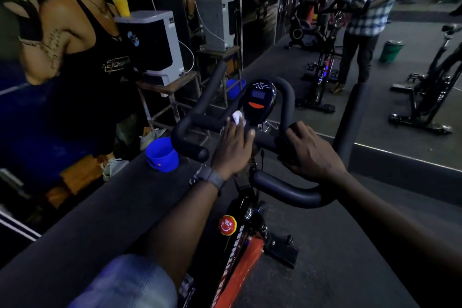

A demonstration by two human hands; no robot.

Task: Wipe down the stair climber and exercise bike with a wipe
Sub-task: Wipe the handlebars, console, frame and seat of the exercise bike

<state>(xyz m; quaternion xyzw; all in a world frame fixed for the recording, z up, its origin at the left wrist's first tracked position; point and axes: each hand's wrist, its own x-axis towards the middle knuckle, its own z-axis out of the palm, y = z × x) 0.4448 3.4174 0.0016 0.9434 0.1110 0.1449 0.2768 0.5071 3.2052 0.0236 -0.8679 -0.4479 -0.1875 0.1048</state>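
L hand (233, 144): flat fingers press 1 crumpled white wipe (238, 117) on bike bar, by screen.
R hand (310, 151): curled round padded black handlebar (287, 190).
Bike (240, 252): 1 round red knob (227, 224).

Centre of frame: black foam-padded handlebar (287, 190) of the black-and-orange exercise bike (240, 257). Oval black console (260, 100) sits above the crossbar, centre. Left hand (233, 147) lies on the crossbar just below-left of the console, crumpled white wipe (238, 117) under its fingertips. Right hand (312, 150) on the bar, right of centre. Round red knob (227, 225) on the frame, lower centre. Blue plastic bucket (162, 155) left of the handlebar.
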